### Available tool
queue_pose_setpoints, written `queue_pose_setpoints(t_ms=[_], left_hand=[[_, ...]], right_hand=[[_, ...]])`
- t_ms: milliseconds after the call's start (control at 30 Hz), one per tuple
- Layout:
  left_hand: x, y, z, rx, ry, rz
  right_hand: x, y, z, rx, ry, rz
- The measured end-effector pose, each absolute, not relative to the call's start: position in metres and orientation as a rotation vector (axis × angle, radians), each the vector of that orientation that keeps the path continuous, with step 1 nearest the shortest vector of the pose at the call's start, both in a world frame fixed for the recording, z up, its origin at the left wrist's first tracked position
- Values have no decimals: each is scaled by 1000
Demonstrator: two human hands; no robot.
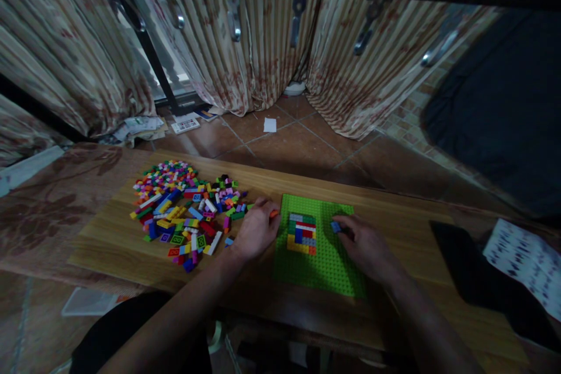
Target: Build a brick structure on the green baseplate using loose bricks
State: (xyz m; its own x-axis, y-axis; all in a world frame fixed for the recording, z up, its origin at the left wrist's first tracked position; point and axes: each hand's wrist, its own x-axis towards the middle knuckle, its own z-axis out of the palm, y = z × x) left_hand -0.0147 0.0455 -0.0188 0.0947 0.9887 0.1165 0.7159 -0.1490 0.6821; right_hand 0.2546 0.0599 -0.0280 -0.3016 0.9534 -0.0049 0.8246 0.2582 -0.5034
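Note:
A bright green studded baseplate lies on the wooden table. On its left part sits a block of joined toy bricks in grey, green, red, white, blue, yellow and orange. My right hand, over the plate's right side, pinches a small blue brick between thumb and fingertips. At the plate's left edge, my left hand is closed on a small orange brick, partly hidden by the fingers. Whether either brick touches the plate I cannot tell.
Loose bricks of many colours lie heaped on the table's left half. To the right are a black flat object and a patterned sheet. Beyond the wooden table is a tiled floor with curtains.

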Motion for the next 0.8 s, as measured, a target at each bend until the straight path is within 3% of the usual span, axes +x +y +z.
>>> queue_pose_setpoints(t_ms=[800], left_hand=[[-15, 42, -17, 1980, 1753, 561]], right_hand=[[213, 59, -25, -1417, -2114, 745]])
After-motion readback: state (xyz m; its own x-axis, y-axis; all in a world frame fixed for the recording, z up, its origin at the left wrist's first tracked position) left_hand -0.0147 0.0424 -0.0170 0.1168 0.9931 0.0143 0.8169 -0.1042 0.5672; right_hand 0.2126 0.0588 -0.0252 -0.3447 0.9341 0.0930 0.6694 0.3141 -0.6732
